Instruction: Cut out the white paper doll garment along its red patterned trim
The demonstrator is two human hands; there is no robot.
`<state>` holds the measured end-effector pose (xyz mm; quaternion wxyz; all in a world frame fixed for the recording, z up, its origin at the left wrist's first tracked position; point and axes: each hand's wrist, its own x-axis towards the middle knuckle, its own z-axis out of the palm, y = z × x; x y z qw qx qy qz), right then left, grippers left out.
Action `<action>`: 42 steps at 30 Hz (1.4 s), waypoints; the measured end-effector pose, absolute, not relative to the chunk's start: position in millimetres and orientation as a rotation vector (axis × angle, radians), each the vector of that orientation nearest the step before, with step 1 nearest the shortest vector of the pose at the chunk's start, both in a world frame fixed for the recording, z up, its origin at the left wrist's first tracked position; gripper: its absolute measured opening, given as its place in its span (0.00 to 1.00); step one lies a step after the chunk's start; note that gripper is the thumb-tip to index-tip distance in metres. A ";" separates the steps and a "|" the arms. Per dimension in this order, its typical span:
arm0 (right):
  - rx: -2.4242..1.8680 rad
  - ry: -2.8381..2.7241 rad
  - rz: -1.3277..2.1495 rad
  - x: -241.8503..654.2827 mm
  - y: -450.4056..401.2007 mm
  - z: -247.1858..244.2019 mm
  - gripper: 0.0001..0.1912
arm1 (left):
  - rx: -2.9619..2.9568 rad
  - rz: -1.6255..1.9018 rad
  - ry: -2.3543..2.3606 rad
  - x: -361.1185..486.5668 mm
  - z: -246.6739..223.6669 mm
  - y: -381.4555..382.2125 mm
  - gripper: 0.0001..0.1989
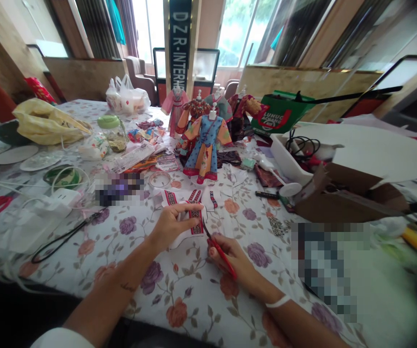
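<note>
Over floral tablecloth (pixel 194 280), scissors (pixel 226 260), windows (pixel 246 29) beyond (curtained)

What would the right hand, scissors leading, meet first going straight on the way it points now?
The red scissors in the right hand would probably meet the patterned strip held by the left hand, though depth is unclear.

Red-handled metal scissors (pixel 226 260): partly hidden by right hand (pixel 238 258)
Black white-lettered sign (pixel 178 43): lower end hidden
White fabric sleeve (pixel 63 338): cut off below
</note>
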<state>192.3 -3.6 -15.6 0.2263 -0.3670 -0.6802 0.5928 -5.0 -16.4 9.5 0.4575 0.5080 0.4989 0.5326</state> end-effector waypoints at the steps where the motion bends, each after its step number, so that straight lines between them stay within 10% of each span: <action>1: -1.016 -1.870 1.631 192.0 -3.5 -15.7 0.28 | 1.254 1.311 1.230 -5.0 9.3 -16.4 0.15; 42: -1.075 -1.784 1.655 189.3 -4.3 -19.9 0.26 | 1.253 1.337 1.267 2.5 -0.5 -15.9 0.16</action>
